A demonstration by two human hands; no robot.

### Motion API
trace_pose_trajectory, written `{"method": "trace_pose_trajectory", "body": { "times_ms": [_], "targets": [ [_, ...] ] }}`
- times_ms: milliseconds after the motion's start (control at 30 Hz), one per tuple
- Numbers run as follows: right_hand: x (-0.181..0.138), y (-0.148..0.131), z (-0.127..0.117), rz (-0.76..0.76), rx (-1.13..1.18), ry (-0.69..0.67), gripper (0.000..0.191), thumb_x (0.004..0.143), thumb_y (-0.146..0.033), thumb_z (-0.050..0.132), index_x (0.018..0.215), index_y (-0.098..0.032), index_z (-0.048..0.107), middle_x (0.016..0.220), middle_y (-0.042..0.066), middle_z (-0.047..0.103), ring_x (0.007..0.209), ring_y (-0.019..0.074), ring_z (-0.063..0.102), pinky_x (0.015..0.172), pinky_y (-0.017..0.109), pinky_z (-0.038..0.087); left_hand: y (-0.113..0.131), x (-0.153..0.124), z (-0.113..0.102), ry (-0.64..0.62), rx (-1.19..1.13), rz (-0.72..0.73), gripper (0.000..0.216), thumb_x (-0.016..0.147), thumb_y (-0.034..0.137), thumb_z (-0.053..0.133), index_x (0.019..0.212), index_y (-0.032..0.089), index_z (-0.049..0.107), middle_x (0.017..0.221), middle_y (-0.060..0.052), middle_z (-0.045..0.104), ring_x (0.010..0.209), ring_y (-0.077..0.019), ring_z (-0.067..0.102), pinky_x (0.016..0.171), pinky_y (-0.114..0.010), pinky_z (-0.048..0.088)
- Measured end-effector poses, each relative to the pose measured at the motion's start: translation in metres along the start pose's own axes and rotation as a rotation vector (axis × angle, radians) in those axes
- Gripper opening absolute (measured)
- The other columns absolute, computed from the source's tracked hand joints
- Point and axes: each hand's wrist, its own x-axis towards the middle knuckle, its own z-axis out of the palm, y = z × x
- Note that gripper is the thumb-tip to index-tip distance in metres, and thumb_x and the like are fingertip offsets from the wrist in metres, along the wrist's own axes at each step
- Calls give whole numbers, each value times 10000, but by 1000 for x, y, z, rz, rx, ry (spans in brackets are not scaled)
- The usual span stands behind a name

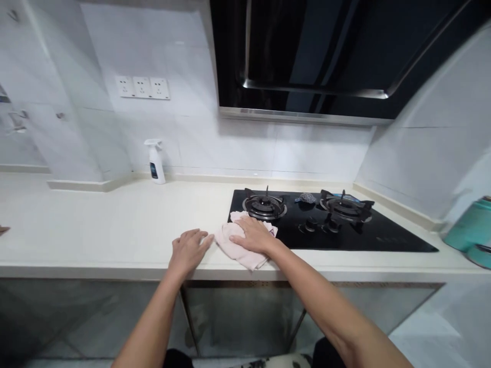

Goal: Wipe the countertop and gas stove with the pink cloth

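Note:
A pale pink cloth (238, 249) lies bunched over the left front corner of the black gas stove (291, 240) and the white counter (95, 220). My right hand (252, 234) presses down on it from above, palm flat and thumb stretched out to the left. Part of the cloth is hidden under that hand. To the left of the cloth, my left hand (190, 250) rests on the bare countertop with its fingers loosely spread, holding nothing. Its thumb points toward the cloth's left edge. The left burner (264, 205) stands just behind my right hand.
A white spray bottle (156, 163) stands against the back wall. On the stove, a metal scouring ball (307, 198) sits between the left and right burner (346, 207). A black range hood (307, 61) overhangs it. At the right is a teal container (470, 230). Fingertips (3, 230) show at the left edge.

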Motion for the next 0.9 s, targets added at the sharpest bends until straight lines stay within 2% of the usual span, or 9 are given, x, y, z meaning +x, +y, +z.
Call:
{"method": "trace_pose_trajectory", "body": {
  "times_ms": [100,267,367,467,533,600,700,800,900],
  "targets": [
    [-30,29,-17,49,-13,58,623,1000,-656,517,1495,-278,538,1578,97,512,1394,312,494,1123,475,385,0,2,-1,-13,19,17,459,1038,520,431,1254,277,755,1466,-104,655,1424,-315,520,1146,-519,386],
    [-84,78,-38,214,-93,180,471,1042,-531,479,1348,-194,602,1365,146,632,1238,299,569,1037,428,407,1,2,-3,-36,28,15,480,1029,532,429,1279,270,744,1496,-118,633,1431,-316,507,1157,-523,366],
    [-120,92,-39,291,-157,231,416,1039,-491,466,1241,-164,625,1254,171,641,1161,321,566,995,439,395,2,1,-5,-48,25,23,492,1024,547,435,1288,262,737,1502,-121,625,1430,-330,500,1156,-528,363],
    [-146,91,-36,328,-243,274,397,1029,-505,473,1176,-173,635,1204,164,633,1104,329,548,944,439,391,5,1,-6,-50,39,23,503,1015,560,440,1288,258,736,1503,-123,621,1418,-346,506,1149,-534,372],
    [-151,79,-34,343,-260,284,389,1020,-505,499,1184,-179,634,1198,158,630,1092,329,537,933,439,390,7,1,-6,-53,52,21,521,1014,571,430,1289,249,734,1494,-132,624,1412,-353,509,1147,-545,373],
    [-142,58,-31,339,-216,268,389,1011,-496,531,1208,-177,633,1212,163,627,1097,334,527,947,455,392,9,2,-7,-59,55,24,544,1020,583,401,1281,240,734,1467,-134,641,1400,-358,518,1144,-555,376],
    [-107,10,-18,217,-110,217,409,1003,-517,554,1238,-190,629,1255,164,618,1108,332,516,979,487,400,9,4,-8,-67,45,14,553,1031,579,356,1271,259,737,1460,-115,650,1401,-356,524,1140,-548,389],
    [-61,-39,-1,54,-51,143,527,986,-635,539,1286,-207,607,1310,166,586,1137,348,505,992,530,415,5,8,-10,-79,41,-10,544,1035,549,328,1266,285,743,1479,-95,645,1408,-340,534,1130,-520,415],
    [-26,-67,10,-69,-28,78,590,961,-697,541,1290,-211,602,1315,154,577,1185,357,496,1020,544,415,-1,14,-12,-95,19,-48,591,1040,542,272,1252,265,750,1463,-101,662,1405,-332,549,1114,-517,436]
  ]
}}
